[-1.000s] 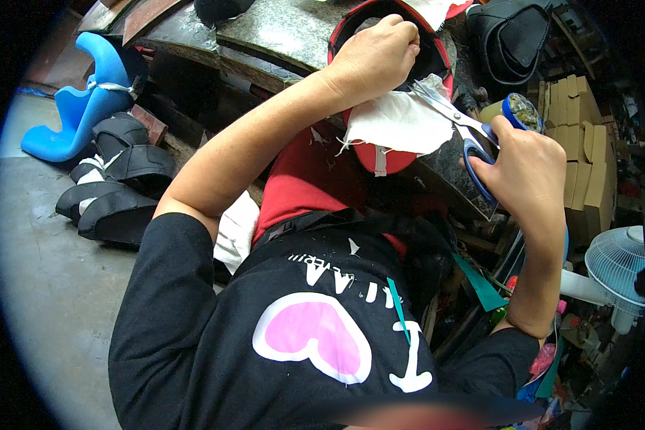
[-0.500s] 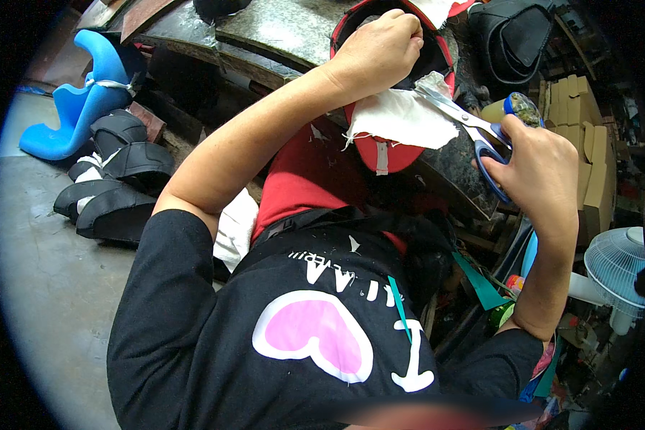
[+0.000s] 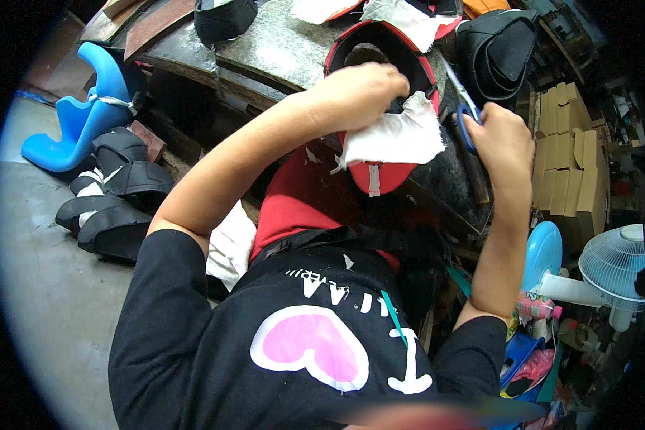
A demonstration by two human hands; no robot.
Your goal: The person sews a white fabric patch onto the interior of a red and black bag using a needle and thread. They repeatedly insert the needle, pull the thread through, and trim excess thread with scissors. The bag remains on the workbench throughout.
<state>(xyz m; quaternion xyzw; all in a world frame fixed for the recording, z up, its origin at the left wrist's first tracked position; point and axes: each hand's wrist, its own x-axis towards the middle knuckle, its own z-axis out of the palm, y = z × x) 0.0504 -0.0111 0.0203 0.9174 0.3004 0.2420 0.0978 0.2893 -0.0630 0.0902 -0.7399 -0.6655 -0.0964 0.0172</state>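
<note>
My left hand (image 3: 369, 93) is curled over the left side of a red-edged, black-lined piece (image 3: 428, 66) that looks like a shoe upper; its fingertips are partly hidden. From the front of this piece hangs a red flap (image 3: 394, 178) with a pale strip down it. A frayed white cloth (image 3: 401, 136) lies across the piece, just below my left hand. My right hand (image 3: 505, 143) grips blue-handled scissors (image 3: 460, 87) to the right of the piece. Their blades point up and away, apart from the cloth, and look nearly together.
More white cloth (image 3: 405, 21) and red pieces lie farther back on the worktable (image 3: 272, 46). Black padded shapes stand at the back right (image 3: 498, 54) and on the left floor (image 3: 125, 215), beside a blue moulded form (image 3: 86, 115). Cardboard boxes (image 3: 570, 158) and a fan (image 3: 613, 265) are at right.
The scissors have moved left and away from the cloth, their blades now closer together. My left hand has come down and left, and the white cloth has shifted left too.
</note>
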